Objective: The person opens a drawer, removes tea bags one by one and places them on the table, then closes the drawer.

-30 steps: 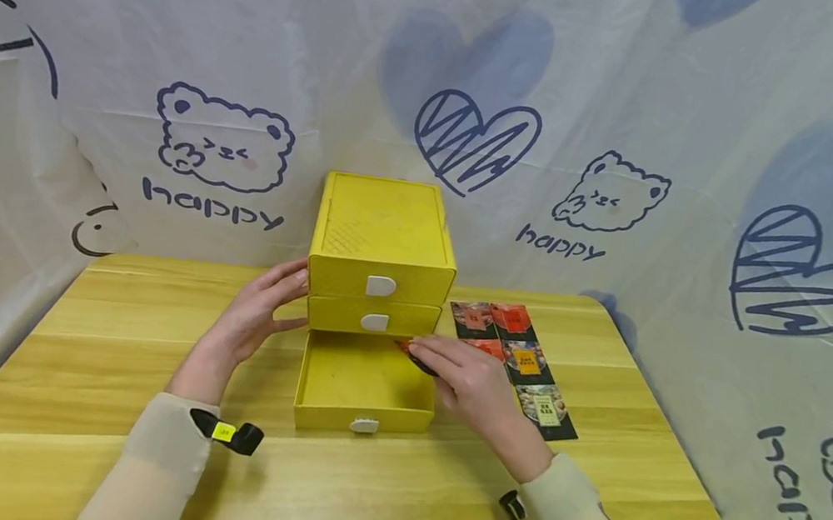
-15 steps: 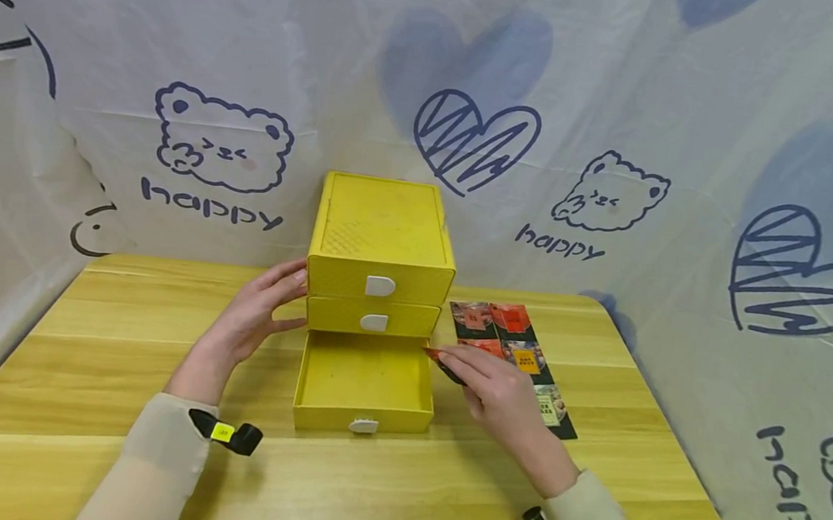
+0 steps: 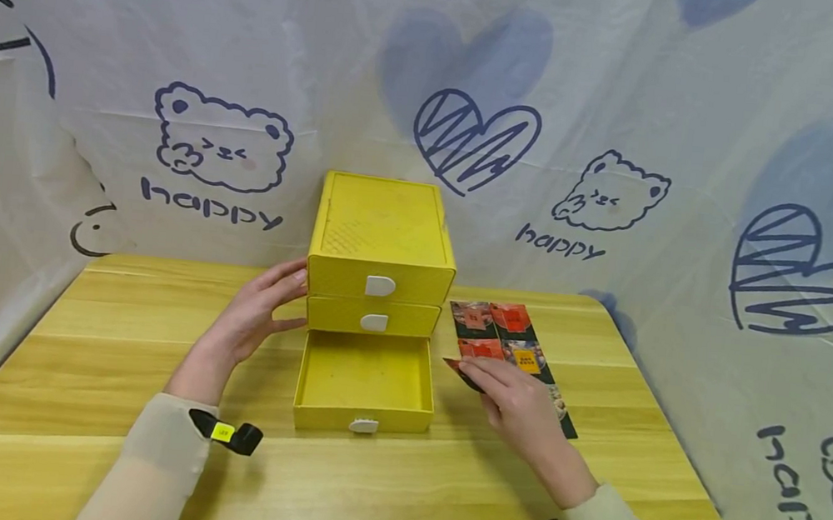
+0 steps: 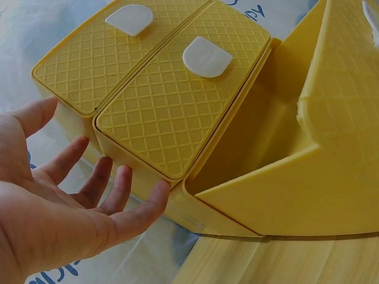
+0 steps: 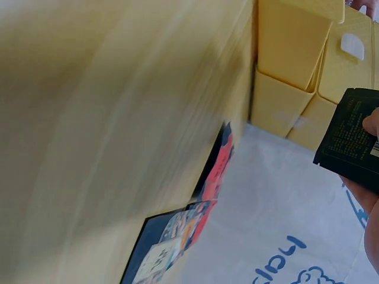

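Note:
A yellow desktop drawer unit [image 3: 386, 219] stands at the back of the table. Its bottom drawer [image 3: 326, 417] is pulled out and nothing lies inside; the two upper drawers are pushed in. The fingertips of my left hand [image 4: 89, 195] rest against the unit's left side, spread and slightly bent. With my right hand [image 3: 519, 400] I pinch a small flat packet [image 5: 346, 139] just right of the open drawer. Its dark printed back and a barcode show in the right wrist view. Under and beyond that hand lie several similar packets [image 3: 514, 320] in two columns.
The wooden table [image 3: 334, 495] ends at a white cloth [image 3: 361, 54] with bear and heart drawings, which hangs behind and at both sides. White tabs serve as handles on the drawer fronts.
My right hand has drawn back from the open drawer's right edge, moving right and toward me with the packet still pinched. The left hand and the drawer unit have not moved.

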`<state>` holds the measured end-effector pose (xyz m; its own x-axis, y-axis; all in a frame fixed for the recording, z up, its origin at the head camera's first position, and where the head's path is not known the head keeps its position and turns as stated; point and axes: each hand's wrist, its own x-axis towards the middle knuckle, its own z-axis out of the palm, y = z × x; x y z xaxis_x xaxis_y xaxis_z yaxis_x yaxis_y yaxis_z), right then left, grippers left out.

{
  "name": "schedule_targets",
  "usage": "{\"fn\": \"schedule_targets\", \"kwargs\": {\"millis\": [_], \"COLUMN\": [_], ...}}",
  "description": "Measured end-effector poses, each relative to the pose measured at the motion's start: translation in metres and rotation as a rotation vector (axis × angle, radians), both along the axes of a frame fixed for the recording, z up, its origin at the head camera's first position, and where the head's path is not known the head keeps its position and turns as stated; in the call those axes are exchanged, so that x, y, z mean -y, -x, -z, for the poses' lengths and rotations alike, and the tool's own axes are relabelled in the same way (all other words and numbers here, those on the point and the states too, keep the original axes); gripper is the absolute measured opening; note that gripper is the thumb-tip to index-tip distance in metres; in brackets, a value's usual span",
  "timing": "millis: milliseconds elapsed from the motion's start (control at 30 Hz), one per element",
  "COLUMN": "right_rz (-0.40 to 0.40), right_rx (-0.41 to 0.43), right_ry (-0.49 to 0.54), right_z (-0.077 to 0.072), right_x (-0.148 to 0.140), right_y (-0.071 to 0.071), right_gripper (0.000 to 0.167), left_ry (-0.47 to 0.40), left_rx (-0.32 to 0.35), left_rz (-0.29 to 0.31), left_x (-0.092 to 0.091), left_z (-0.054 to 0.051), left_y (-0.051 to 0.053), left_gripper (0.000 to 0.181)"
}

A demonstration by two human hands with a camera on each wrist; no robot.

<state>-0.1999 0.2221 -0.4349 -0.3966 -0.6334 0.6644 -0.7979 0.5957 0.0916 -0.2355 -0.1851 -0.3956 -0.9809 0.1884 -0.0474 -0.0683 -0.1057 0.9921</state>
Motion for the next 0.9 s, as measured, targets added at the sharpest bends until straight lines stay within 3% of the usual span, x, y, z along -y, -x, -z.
{"fn": "schedule_targets", "kwargs": {"millis": [333,667,900], "right_rz": [0.074,0.185,0.227], "right_rx": [0.058,0.205,0.220], "right_ry": [-0.086,-0.194,-0.226], "right_z": [0.010,0.017,0.021], "right_x": [-0.014,-0.024,-0.030], "right_y": [-0.004,-0.011,-0.012], "right_gripper": [0.048,0.047,0.045], "left_ry": [0.001,0.011,0.010], "left_rx": [0.004,0.005,0.010], "left_rz": [-0.001,-0.007,-0.009], "left_x": [0.000,0.000,0.001], "left_z": [-0.001,0.000,0.000], "left_y": [-0.001,0.001,0.001], "left_gripper": [0.067,0.067,0.068]}}
